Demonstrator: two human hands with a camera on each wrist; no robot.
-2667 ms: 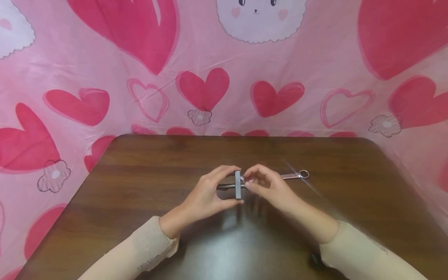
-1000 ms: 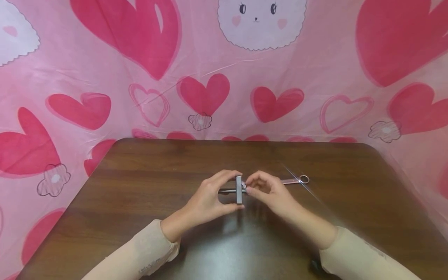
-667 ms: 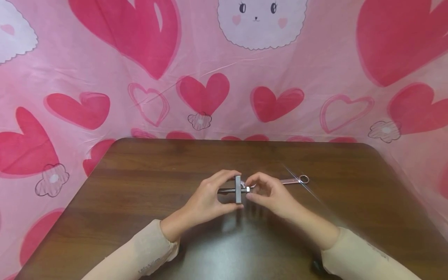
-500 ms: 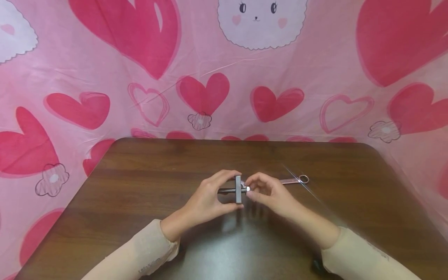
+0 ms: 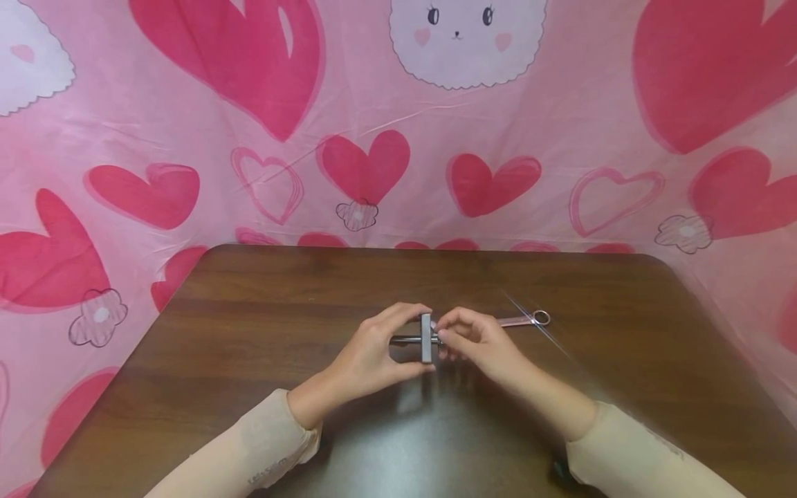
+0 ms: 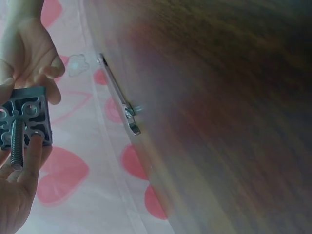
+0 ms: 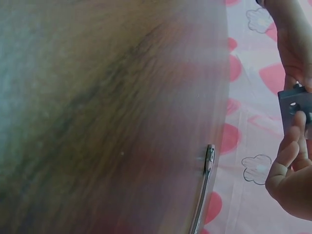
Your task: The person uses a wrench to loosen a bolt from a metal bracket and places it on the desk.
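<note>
In the head view, my left hand (image 5: pixel 367 349) holds a grey square metal plate (image 5: pixel 426 339) upright by its edges, thumb below and fingers above. A bolt (image 5: pixel 407 339) runs through the plate's middle. My right hand (image 5: pixel 486 339) pinches the bolt's right end between thumb and fingers, which hide its hex end. The left wrist view shows the plate's ribbed side (image 6: pixel 30 108), with corner holes and the threaded bolt (image 6: pixel 17 146) sticking out. Its flat side (image 7: pixel 287 105) and a hole appear in the right wrist view.
A silver combination wrench (image 5: pixel 517 321) lies on the dark wooden table (image 5: pixel 311 277) behind my right hand, its ring end to the right. Beyond the table hangs a pink heart-print cloth (image 5: pixel 423 104). Something dark (image 5: pixel 560 472) sits by my right cuff.
The right thumb and fingers parted from the bolt's hex end, showing it briefly, then closed over it again. The left hand and plate have hardly moved; the wrench lies as before.
</note>
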